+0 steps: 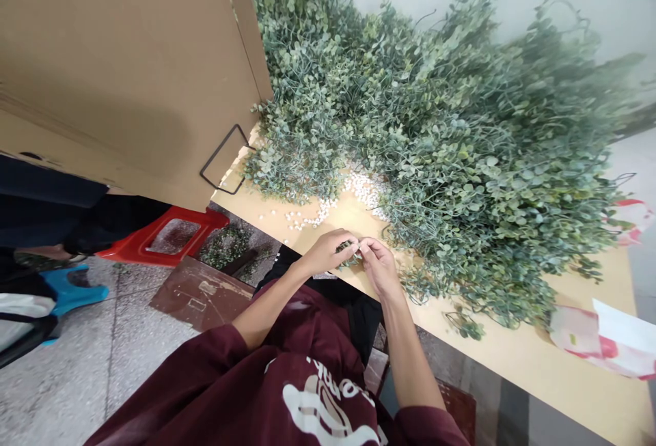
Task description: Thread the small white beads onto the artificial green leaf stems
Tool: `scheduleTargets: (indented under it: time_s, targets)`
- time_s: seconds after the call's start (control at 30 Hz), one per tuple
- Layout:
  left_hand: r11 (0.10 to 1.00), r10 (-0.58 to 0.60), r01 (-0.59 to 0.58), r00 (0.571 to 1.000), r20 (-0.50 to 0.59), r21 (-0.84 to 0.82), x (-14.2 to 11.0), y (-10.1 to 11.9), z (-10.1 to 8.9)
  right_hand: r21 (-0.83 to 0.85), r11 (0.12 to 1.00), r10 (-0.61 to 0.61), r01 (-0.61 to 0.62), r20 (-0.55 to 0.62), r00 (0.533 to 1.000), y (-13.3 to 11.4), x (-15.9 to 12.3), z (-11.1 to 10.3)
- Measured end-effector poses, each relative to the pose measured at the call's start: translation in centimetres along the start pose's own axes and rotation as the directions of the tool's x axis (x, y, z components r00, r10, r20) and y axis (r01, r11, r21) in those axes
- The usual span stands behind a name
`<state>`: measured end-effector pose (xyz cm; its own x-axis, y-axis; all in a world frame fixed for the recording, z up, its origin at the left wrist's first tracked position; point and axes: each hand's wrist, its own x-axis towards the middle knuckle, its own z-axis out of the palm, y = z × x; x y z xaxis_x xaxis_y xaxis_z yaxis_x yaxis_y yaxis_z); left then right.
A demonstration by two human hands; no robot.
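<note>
My left hand [328, 251] and my right hand [378, 263] meet at the near edge of a wooden table [517, 350]. Both pinch a small green leafy sprig [350, 253] between their fingertips. Just beyond the hands lies a scatter of small white beads [359, 190] on the tabletop. A large heap of artificial green foliage [451, 145] covers most of the table behind and to the right of the hands.
A big cardboard box [128, 70] stands at the left with a black wire handle [225, 159]. Below it are a red plastic stool [169, 234] and a blue one [74, 289]. Red-and-white plastic bags [605, 337] lie at the table's right end.
</note>
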<state>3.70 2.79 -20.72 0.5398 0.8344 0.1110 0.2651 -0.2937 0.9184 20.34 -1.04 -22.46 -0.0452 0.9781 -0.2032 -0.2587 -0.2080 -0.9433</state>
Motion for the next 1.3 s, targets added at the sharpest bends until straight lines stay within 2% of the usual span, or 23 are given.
scheduleTargets:
  time_s: [0.27,0.63,1.13,1.3]
  targets:
    - [0.999,0.008,-0.009,1.0,-0.014,-0.043,0.2,0.0,0.3,0.07,0.996,-0.041,0.053,-0.168,0.985,0.5,-0.2,1.2]
    - [0.997,0.022,-0.023,1.0,-0.018,-0.074,0.2,0.0,0.1,0.171,0.985,0.009,0.018,-0.154,0.988,0.3,-0.1,1.8]
    - [0.998,0.019,-0.018,1.0,0.001,-0.067,0.4,-0.1,-0.1,0.005,1.0,-0.019,0.02,-0.209,0.978,0.7,0.0,1.9]
    - [0.998,0.029,-0.029,1.0,0.003,-0.064,0.4,-0.2,0.0,0.01,0.999,-0.027,0.03,-0.229,0.973,0.7,0.0,2.1]
